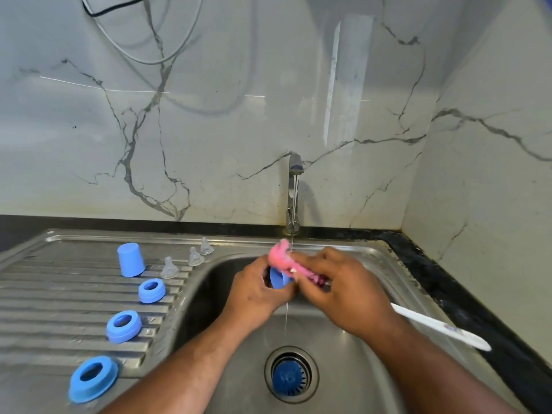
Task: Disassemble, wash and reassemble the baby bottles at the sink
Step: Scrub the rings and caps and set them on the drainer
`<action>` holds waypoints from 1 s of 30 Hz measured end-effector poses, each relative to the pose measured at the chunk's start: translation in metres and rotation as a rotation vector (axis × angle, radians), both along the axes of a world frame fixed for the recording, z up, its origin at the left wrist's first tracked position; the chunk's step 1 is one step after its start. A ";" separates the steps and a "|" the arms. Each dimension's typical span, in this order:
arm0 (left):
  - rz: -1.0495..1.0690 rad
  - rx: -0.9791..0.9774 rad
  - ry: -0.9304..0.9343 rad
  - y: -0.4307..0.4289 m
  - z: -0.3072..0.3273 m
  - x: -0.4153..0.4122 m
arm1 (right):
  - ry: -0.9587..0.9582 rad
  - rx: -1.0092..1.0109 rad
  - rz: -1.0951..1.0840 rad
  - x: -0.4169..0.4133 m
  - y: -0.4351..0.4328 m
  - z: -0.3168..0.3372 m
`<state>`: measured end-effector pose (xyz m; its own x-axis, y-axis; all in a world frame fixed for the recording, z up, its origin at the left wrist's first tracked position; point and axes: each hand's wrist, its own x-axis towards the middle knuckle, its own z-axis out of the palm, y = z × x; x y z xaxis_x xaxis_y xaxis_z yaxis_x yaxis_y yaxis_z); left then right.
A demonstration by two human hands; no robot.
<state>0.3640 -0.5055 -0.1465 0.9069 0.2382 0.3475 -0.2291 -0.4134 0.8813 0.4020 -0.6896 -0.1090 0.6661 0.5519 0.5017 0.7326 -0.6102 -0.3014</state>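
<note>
Left hand (257, 289) over the sink basin (343, 369) has fingers curled round a blue cap (279, 278); right hand (343, 288) is clamped on a pink brush (280, 255) touching it under the running tap (295, 174) (white handle (442, 327) sticks out right). Draining board (59, 294) at left holds three blue rings (124, 325), another blue cap (130, 259) and three clear teats (195, 256).

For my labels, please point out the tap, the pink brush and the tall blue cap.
tap (295, 164): head view, spout end.
pink brush (280, 257): head view, sponge head.
tall blue cap (130, 259): head view, side wall.
</note>
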 end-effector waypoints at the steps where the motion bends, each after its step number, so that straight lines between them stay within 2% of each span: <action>1: -0.021 -0.007 -0.003 0.000 0.000 -0.001 | 0.000 -0.006 0.039 -0.003 0.002 0.000; 5: 0.013 0.030 -0.020 0.000 -0.003 0.000 | 0.006 0.030 -0.147 0.012 -0.008 0.001; 10: -0.067 -0.052 0.002 0.001 -0.006 0.001 | 0.007 -0.013 0.036 0.000 -0.002 0.001; 12: -0.090 -0.094 0.014 0.002 -0.005 0.000 | 0.024 0.021 -0.017 0.004 -0.003 0.001; 15: -0.096 -0.050 0.044 0.004 -0.006 0.001 | 0.039 0.016 -0.093 0.009 -0.007 0.000; 20: -0.236 -0.119 0.044 0.003 -0.004 0.001 | 0.062 0.025 0.032 0.009 -0.006 -0.003; 24: -0.331 -0.388 0.079 0.002 0.002 -0.004 | 0.051 0.147 -0.063 0.020 -0.010 -0.009; 28: -0.402 -0.789 0.130 -0.002 0.012 -0.006 | 0.026 0.222 0.068 0.009 -0.004 -0.002; 30: -0.450 -0.946 0.137 -0.006 0.018 -0.008 | 0.014 0.258 0.048 0.013 -0.003 -0.003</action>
